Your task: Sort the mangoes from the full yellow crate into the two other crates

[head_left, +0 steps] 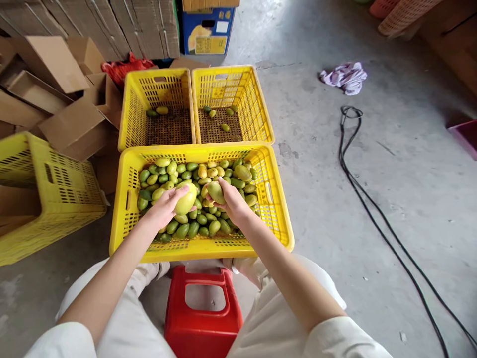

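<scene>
Both my hands are above a yellow plastic crate (203, 252) that holds many green and yellowish oval fruits (194, 228), which look like small mangoes. My left hand (167, 203) is wrapped round a large pale-green mango (187, 199). In my right hand (231, 199) is a smaller, darker green mango (215, 193), gripped between thumb and fingers. The two held fruits are a short distance apart, just over the pile. My fingers partly cover both of them.
Behind stand two yellow crates, the left crate (126, 109) and right crate (263, 107), with a few fruits each. A red stool (203, 323) sits between my legs. Cardboard boxes (55, 64) and another yellow crate (70, 184) are left; a black cable (376, 216) and cloth (346, 78) lie right.
</scene>
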Tool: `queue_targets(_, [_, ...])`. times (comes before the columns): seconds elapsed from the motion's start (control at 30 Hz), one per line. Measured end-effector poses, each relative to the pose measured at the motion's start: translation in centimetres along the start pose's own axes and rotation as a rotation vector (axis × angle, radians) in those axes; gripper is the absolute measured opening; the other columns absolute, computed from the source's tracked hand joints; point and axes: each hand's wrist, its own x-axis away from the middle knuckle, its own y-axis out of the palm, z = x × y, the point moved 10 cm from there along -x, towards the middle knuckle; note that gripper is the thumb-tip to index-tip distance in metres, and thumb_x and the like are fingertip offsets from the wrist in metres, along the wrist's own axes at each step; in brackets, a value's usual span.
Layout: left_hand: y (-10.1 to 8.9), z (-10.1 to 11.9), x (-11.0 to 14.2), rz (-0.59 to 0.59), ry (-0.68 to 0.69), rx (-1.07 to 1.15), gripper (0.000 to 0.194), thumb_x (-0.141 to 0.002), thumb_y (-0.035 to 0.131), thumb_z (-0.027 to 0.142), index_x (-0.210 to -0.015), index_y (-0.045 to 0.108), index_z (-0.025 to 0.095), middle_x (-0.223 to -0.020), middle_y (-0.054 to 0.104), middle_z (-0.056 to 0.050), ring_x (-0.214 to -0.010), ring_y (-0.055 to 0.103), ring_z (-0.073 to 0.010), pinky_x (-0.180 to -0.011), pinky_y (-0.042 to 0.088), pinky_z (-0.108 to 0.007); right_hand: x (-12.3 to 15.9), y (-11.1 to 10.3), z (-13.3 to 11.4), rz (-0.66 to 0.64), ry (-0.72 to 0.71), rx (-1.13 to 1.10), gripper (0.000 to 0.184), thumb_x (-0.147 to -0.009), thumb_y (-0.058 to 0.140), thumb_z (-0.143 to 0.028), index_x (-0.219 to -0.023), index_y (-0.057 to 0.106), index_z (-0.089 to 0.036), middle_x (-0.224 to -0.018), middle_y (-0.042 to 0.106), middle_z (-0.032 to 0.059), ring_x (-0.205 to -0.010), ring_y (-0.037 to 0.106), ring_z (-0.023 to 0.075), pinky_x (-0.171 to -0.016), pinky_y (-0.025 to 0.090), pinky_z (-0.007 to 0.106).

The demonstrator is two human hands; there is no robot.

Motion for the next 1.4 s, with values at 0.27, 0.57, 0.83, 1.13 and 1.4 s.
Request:
queue_targets(0.27, [-0.4, -0.6, -0.1, 0.043, -0.058, 0.066, 0.020, -0.096, 0.078, 0.022, -0.116, 0.077, 0.021, -0.099, 0.083, -0.012, -0.093, 0.087, -0.0310, -0.070, 0.071, -0.033, -0.4, 0.2, 0.1, -0.040, -0.026, -0.107, 0.052, -0.094, 0.074, -0.075, -0.081, 0.065, -0.025, -0.073, 0.069, 0.0024, -0.071, 0.057, 0.0173, -0.064, 0.046, 0.029])
queue_targets(0.57, [-0.9, -1.1, -0.6, 0.044, -0.065, 0.121, 0.026, -0.102, 0.074, 0.038, -0.121, 0.079, 0.020, -0.093, 0.083, -0.012, -0.071, 0.078, -0.0241, -0.054, 0.059, -0.028, -0.1, 0.4, -0.5, -0.069, -0.065, -0.174, 0.046, -0.073, 0.093, -0.060, -0.086, 0.071, -0.022, -0.080, 0.068, -0.0003, -0.071, 0.050, 0.0139, -0.061, 0.039, 0.026])
queue_targets(0.83, [-1.8, -0.5, -1.0, 0.124, -0.030, 0.137, 0.025, -0.096, 0.084, 0.042, -0.096, 0.074, 0.019, -0.077, 0.075, -0.004, -0.058, 0.068, -0.0159, -0.050, 0.051, -0.023, 0.0, 0.6, -0.5, -0.089, -0.053, -0.226, 0.039, -0.077, 0.093, -0.056, -0.081, 0.072, -0.023, -0.084, 0.066, -0.0013, -0.074, 0.053, 0.0138, -0.067, 0.045, 0.025])
queue_targets(1.13, [-1.7, -0.5, -0.7, 0.126, -0.058, 0.179, 0.017, -0.094, 0.081, 0.035, -0.101, 0.076, 0.020, -0.083, 0.077, -0.005, -0.064, 0.071, -0.0182, -0.058, 0.057, -0.026, -0.7, 0.1, 0.0, -0.056, -0.027, -0.289, 0.025, -0.090, 0.088, -0.043, -0.092, 0.070, -0.025, -0.086, 0.073, 0.0018, -0.068, 0.058, 0.0144, -0.062, 0.048, 0.027])
queue_targets(1.4, [-0.6, 0.8, -0.2, 0.031, 0.008, 0.196, 0.014, -0.086, 0.058, 0.020, -0.093, 0.070, 0.017, -0.080, 0.076, -0.008, -0.063, 0.072, -0.0221, -0.053, 0.053, -0.028, -0.8, -0.3, -0.4, -0.030, -0.085, -0.358, 0.029, -0.077, 0.098, -0.035, -0.088, 0.073, -0.023, -0.086, 0.070, -0.0002, -0.066, 0.054, 0.0100, -0.060, 0.051, 0.024])
